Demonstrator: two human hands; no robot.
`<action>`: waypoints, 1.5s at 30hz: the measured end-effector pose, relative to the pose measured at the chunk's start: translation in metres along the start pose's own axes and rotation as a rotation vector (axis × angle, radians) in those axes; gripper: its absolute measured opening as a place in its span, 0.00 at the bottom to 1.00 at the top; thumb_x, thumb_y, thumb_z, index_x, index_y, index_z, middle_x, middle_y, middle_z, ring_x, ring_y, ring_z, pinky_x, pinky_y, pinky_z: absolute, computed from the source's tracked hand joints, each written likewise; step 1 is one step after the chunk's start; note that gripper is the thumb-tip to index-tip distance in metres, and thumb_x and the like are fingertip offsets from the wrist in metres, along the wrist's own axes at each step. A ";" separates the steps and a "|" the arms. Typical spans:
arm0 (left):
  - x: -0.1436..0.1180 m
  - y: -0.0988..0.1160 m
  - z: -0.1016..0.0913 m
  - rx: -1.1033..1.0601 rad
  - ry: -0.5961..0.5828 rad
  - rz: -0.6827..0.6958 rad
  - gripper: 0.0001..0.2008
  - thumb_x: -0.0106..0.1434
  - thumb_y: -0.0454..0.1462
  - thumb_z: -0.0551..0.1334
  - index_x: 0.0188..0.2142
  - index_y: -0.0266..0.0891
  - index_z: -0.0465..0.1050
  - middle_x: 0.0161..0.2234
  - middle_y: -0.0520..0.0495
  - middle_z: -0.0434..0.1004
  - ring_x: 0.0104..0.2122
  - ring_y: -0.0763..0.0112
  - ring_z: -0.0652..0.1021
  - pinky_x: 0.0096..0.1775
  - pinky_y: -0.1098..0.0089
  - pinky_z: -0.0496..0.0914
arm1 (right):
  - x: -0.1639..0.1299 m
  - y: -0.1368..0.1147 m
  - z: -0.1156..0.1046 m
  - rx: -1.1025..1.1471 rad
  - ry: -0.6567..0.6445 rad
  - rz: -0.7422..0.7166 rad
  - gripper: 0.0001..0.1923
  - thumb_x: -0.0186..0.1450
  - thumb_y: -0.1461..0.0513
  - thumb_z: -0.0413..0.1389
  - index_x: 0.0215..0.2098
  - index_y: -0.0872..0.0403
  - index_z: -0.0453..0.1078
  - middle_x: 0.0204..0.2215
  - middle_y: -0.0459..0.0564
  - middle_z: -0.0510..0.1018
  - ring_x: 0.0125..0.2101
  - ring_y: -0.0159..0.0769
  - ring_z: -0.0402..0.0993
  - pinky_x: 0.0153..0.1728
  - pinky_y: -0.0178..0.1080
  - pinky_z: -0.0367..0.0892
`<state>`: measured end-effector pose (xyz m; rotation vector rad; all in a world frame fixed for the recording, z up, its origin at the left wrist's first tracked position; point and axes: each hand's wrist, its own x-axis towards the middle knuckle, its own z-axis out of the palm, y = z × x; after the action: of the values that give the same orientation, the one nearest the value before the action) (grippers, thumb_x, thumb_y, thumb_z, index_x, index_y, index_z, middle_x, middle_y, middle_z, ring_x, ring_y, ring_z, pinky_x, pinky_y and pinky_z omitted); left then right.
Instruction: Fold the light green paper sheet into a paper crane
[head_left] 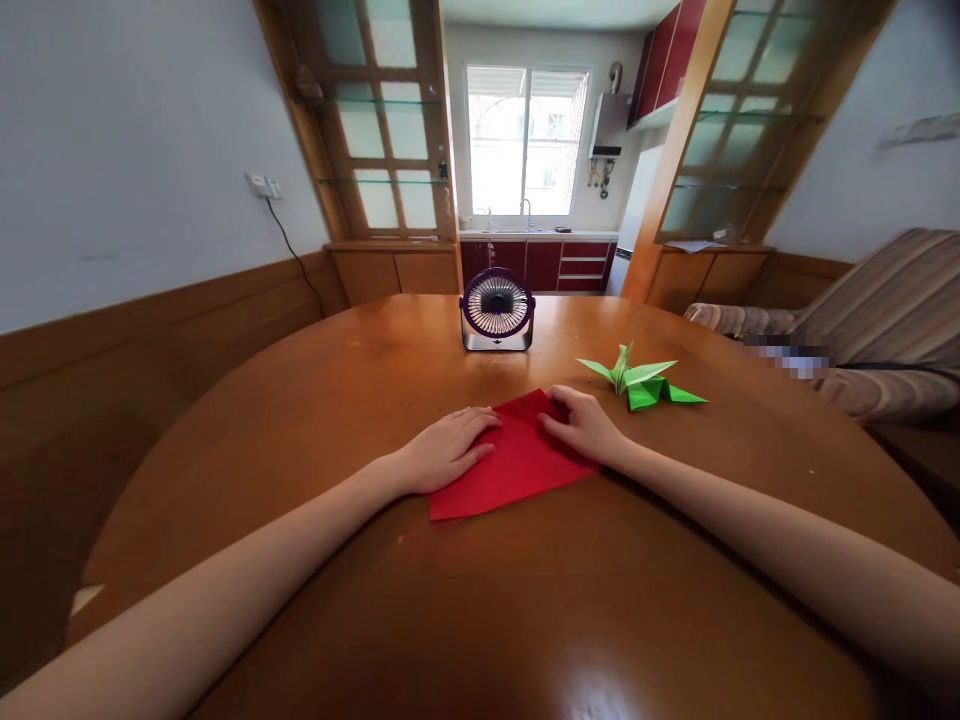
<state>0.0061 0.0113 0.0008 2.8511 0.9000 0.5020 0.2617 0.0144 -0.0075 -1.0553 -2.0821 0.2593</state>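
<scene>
Flat on the counter [300, 440], near the middle: folded paper [517, 462]. On its left part, the left hand [444, 450]; on its right part, the right hand [583, 425], both pressed down. Just right of the right hand, apart from the paper: a paper crane [641, 380]. Behind the paper, farther back on the counter: a small desk fan [497, 310], upright. Right of the counter: a sofa [877, 310].
</scene>
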 end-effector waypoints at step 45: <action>0.000 -0.006 0.004 0.079 0.049 0.320 0.17 0.69 0.38 0.51 0.53 0.41 0.71 0.56 0.44 0.71 0.58 0.63 0.69 0.60 0.57 0.61 | -0.013 -0.011 -0.015 -0.110 -0.466 -0.501 0.22 0.67 0.65 0.49 0.59 0.54 0.65 0.57 0.53 0.70 0.61 0.38 0.60 0.62 0.46 0.58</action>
<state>0.0041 0.0160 -0.0046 3.0833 0.4780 0.5815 0.2706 -0.0042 0.0010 -0.5268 -2.7271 0.1459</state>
